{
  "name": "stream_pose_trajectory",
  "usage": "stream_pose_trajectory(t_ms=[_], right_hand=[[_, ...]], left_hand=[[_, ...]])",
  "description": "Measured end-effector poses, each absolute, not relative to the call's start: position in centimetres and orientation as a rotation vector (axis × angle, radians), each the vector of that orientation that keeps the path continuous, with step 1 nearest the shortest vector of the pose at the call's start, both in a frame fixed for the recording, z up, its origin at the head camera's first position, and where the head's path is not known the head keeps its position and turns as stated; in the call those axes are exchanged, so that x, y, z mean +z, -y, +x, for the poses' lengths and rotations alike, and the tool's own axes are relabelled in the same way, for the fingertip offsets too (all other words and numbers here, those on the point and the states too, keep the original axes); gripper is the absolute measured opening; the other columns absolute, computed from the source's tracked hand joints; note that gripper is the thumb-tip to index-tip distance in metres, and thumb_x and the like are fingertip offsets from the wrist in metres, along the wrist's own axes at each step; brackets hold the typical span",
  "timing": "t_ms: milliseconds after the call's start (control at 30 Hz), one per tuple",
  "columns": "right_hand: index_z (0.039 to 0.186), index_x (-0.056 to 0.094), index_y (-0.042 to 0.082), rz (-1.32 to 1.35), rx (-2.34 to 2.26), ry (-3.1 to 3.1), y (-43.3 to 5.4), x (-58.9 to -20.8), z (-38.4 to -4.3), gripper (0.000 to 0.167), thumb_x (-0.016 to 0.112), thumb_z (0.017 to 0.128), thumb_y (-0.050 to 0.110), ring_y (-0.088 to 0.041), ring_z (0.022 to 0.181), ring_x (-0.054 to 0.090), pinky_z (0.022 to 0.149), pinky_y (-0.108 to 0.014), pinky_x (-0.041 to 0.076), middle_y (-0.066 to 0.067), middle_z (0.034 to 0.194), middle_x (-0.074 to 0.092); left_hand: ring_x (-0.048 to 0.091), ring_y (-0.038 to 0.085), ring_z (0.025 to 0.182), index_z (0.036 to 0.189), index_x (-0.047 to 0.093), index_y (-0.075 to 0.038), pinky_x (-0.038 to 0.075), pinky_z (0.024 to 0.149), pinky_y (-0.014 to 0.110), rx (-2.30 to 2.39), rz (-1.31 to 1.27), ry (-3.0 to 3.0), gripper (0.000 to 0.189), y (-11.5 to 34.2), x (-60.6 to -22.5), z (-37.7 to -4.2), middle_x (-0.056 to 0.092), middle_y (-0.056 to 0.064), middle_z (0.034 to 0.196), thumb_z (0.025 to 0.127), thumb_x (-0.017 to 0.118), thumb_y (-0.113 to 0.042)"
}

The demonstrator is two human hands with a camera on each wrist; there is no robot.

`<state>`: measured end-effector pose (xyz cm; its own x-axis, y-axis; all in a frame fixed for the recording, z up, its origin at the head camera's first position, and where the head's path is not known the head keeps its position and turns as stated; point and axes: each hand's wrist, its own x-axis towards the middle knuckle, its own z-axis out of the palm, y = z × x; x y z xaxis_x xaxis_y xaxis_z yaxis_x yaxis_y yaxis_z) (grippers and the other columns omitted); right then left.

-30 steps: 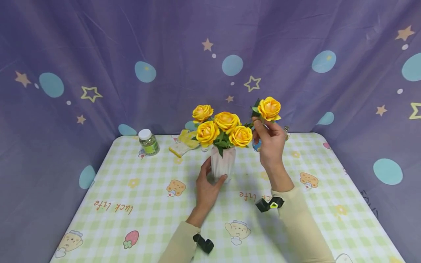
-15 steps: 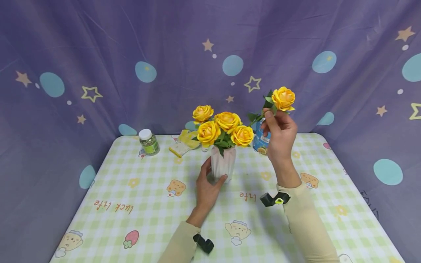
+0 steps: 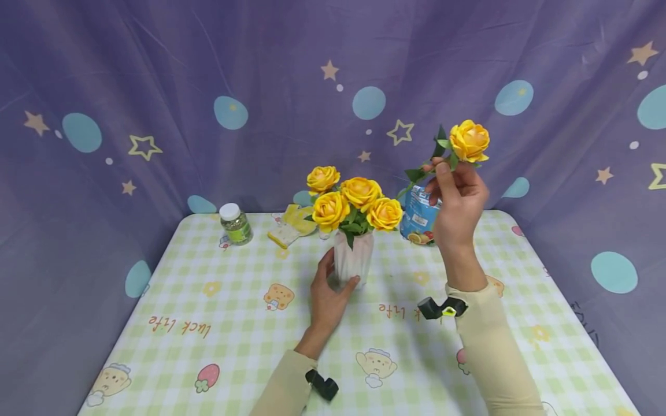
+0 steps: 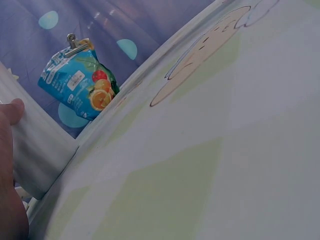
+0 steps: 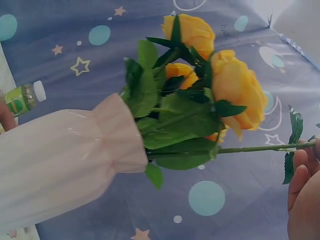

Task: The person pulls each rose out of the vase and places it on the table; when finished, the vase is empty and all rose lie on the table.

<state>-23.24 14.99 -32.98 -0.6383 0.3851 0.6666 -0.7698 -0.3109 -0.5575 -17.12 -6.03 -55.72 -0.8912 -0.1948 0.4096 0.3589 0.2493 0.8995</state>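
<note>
A white pleated vase (image 3: 355, 260) stands upright on the table, holding several yellow roses (image 3: 360, 193) with green leaves. My left hand (image 3: 329, 300) grips its lower part, thumb at the front and fingers around the left side. Up to the right, my right hand (image 3: 459, 211) pinches the stem of a single yellow rose (image 3: 470, 141) just below the bloom. In the right wrist view this stem (image 5: 250, 149) runs back among the leaves at the vase mouth; whether its end is inside cannot be told. The left wrist view shows my thumb (image 4: 16, 111) against the vase wall.
A blue fruit-printed bag (image 3: 416, 215), closed with a metal clip (image 4: 75, 47), stands behind the vase to the right. At the back left are a white-lidded jar (image 3: 236, 226) and a yellow-and-white glove (image 3: 292, 226). A patterned curtain (image 3: 291, 75) hangs behind the table.
My right hand has moved up and to the right with the single rose, uncovering the blue bag. My left hand and the vase have stayed in place.
</note>
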Motion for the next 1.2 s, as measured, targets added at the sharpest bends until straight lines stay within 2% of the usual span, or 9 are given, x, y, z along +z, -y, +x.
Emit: stream_pose_trajectory(t_ms=[233,600,933,1200], right_hand=[[0.102,0.079,-0.011,0.494,2.028,1.113,-16.0,-31.6,-23.2,0.015,0.066,0.105,-0.006,-0.012,0.053,0.062,0.047,-0.02,0.045,-0.011,0.083,0.08],[0.101,0.074,-0.015,0.43,2.07,0.969,-17.6,-30.4,-23.1,0.012,0.072,0.103,-0.003,-0.016,0.052,0.059,0.046,-0.02,0.044,-0.017,0.082,0.077],[0.101,0.066,-0.023,0.356,2.095,0.843,-19.3,-29.3,-22.8,0.02,0.077,0.098,-0.006,-0.017,0.047,0.056,0.042,-0.02,0.041,-0.021,0.076,0.073],[0.1,0.069,-0.022,0.357,2.115,0.932,-19.4,-30.8,-22.6,0.022,0.081,0.097,-0.004,-0.016,0.048,0.059,0.043,-0.02,0.042,-0.019,0.076,0.075]], left_hand=[[0.067,0.034,0.134,0.162,0.054,-0.015,0.051,0.115,0.059,-1.681,-0.145,2.094,0.08,6.1,-55.7,-17.1,0.065,0.007,0.155,0.092,0.094,-0.019],[0.065,0.031,0.136,0.162,0.054,-0.018,0.052,0.116,0.056,-1.693,-0.148,2.103,0.08,6.1,-55.5,-17.2,0.064,0.005,0.155,0.092,0.094,-0.019],[0.065,0.03,0.137,0.163,0.053,-0.017,0.051,0.117,0.053,-1.688,-0.128,2.142,0.082,6.1,-55.5,-17.2,0.063,0.005,0.156,0.092,0.093,-0.018],[0.065,0.03,0.138,0.163,0.053,-0.016,0.051,0.117,0.054,-1.686,-0.133,2.133,0.081,6.1,-55.4,-17.1,0.063,0.005,0.157,0.092,0.093,-0.018]])
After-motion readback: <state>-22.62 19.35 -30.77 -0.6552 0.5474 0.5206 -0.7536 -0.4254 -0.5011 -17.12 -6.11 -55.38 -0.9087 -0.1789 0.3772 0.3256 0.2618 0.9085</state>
